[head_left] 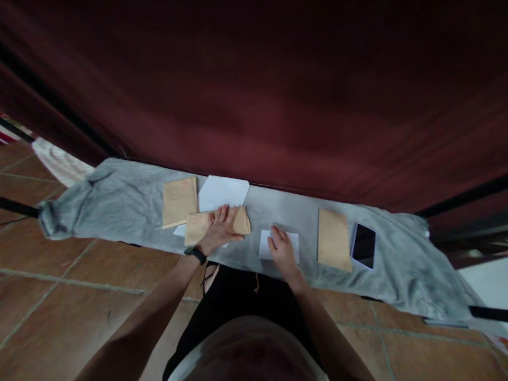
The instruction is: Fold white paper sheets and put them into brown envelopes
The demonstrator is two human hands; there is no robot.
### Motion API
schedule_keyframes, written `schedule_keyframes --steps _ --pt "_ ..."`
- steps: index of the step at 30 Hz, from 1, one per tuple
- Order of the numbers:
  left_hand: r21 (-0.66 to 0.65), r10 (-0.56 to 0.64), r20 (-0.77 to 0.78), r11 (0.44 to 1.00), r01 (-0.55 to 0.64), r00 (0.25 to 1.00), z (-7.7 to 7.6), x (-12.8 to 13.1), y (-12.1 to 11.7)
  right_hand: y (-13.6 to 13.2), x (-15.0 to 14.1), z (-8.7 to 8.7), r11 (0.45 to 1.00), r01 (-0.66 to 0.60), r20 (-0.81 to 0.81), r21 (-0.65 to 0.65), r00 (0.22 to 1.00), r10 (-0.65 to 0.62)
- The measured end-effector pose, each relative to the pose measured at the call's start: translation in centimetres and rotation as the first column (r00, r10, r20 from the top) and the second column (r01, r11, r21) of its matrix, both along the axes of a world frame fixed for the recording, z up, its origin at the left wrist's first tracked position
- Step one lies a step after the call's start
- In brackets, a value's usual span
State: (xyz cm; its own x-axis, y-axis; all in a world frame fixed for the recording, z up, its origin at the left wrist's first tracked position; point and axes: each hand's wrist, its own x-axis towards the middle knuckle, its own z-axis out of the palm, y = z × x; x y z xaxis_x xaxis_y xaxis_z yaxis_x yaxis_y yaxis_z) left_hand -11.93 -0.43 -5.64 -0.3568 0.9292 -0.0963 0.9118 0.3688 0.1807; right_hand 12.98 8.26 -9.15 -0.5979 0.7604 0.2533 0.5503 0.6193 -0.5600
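Note:
My left hand (220,229), a dark watch on its wrist, lies with fingers spread across a brown paper envelope (195,227). That envelope overlaps a stack of white paper (223,191) behind it, and a bit of white paper shows under its near edge. My right hand (282,248) rests on a small white sheet of paper (265,245), fingers stretched out over it. Left of my left hand lies another pile of brown envelopes (178,202). One more brown envelope (334,239) lies flat to the right of my right hand.
A grey cloth (130,206) covers the long narrow surface. At its right lies a phone (364,245) with a dark screen. Dark red fabric (262,121) hangs along the back edge. Tiled floor (51,296) shows below the near edge.

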Motion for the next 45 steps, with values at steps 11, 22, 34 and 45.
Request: schedule_keyframes --steps 11,22,34,45 --pt "-0.042 -0.111 0.031 0.993 0.112 0.993 0.4 -1.0 0.3 2.4 -11.8 1.7 0.94 0.089 0.044 -0.331 0.996 -0.079" --pt "0.223 -0.249 -0.028 0.943 0.249 0.968 1.7 0.3 -1.0 0.9 -8.5 1.8 0.92 0.02 -0.285 -0.392 0.948 -0.142" --pt "0.246 -0.287 -0.207 0.91 0.333 0.935 3.9 4.3 -1.4 -2.0 -4.0 5.1 0.967 0.029 -0.392 -0.254 0.911 -0.131" --pt "0.139 -0.441 -0.248 0.865 0.482 0.863 4.3 6.3 -1.5 -0.9 -2.6 5.5 0.527 -0.354 -0.464 -0.772 0.881 -0.089"
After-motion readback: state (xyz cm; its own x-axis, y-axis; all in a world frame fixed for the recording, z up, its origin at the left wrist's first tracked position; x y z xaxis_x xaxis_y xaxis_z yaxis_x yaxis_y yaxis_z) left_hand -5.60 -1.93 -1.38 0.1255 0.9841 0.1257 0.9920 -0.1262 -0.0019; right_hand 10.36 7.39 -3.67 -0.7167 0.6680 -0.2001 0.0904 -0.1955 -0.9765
